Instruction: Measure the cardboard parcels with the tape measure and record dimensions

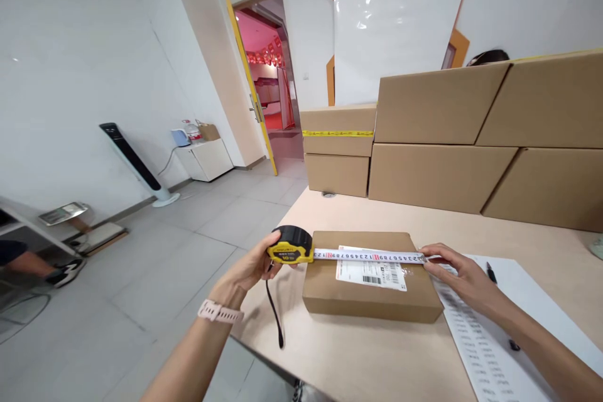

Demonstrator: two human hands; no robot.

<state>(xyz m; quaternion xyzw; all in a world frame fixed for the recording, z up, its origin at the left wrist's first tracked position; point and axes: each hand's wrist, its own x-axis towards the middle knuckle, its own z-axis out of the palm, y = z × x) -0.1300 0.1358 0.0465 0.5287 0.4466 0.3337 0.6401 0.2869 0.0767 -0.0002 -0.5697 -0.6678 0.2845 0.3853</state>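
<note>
My left hand [257, 262] is closed around a black and yellow tape measure [291, 245], just off the left side of a small cardboard box [362, 306]. From its case the white blade [362, 256] runs straight across the top of the box. At the box's right edge my right hand [459, 270] pinches the blade's end between thumb and fingers. A white shipping label [372, 275] lies on the box top, partly under the blade. The black wrist strap [276, 317] of the tape measure hangs down over the table edge.
Stacked cardboard boxes [443, 177] line the back of the table [391, 358]. Printed sheets [527, 320] with a black pen [491, 273] lie under my right forearm. A person's head shows behind the boxes, and a leg and shoe [66, 272] at far left.
</note>
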